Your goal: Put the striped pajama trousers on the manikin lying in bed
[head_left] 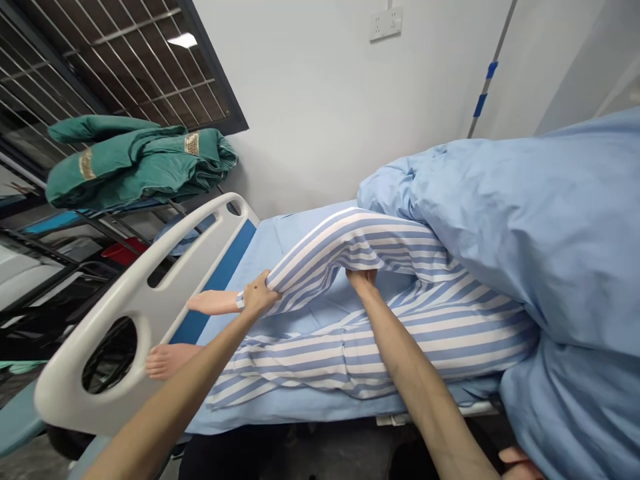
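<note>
Bent leg in striped cloth (325, 247), knee raised above bed (280, 233). Left hand (259, 293): clasped round its ankle end. Right hand (363, 279): beneath knee, fingers partly hidden, grip impossible to tell. Flat second leg (350, 357), nearer. Bulky blue quilt (500, 220) over upper thighs. White footboard (150, 307) beside feet (167, 360). Green garment (145, 160) beyond.

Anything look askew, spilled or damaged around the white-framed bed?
I see nothing spilled or damaged. The pale-blue fabric quilt looks askew: heaped at the right, it hangs over the bed's near side. The bent leg in blue-and-white striped cloth is supported by the left hand and right hand.
</note>
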The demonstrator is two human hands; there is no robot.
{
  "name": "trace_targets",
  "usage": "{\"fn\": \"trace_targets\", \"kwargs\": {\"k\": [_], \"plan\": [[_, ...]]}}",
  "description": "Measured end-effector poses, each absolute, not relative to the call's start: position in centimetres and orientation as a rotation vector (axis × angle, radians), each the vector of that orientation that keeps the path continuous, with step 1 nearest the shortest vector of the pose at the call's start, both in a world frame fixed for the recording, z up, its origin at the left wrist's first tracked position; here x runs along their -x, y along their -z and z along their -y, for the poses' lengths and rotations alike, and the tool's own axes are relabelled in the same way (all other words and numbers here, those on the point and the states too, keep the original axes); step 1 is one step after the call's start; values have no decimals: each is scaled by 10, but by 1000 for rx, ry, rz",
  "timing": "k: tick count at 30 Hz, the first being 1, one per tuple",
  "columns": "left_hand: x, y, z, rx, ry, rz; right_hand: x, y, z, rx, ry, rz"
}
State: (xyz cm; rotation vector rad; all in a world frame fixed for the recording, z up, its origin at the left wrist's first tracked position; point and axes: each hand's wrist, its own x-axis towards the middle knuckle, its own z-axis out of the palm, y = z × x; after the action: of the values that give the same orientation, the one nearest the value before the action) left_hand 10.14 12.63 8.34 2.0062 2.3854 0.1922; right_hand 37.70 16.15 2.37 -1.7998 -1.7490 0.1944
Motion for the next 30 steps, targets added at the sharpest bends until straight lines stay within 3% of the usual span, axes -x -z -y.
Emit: {"fn": "trace_targets", "kwargs": {"k": [10,21,30], "plan": [[-142,-61,-141,-1923,-425,-2192,-379,-11,-165,1941,-9,1540],[-86,-93,-141,-2089,-199,-2265,-382,-13,-164,1925,-108,1668],[-32,-125,-136,-2440,83,-2240,-378,3,-166,1848,-406,1843]]}}
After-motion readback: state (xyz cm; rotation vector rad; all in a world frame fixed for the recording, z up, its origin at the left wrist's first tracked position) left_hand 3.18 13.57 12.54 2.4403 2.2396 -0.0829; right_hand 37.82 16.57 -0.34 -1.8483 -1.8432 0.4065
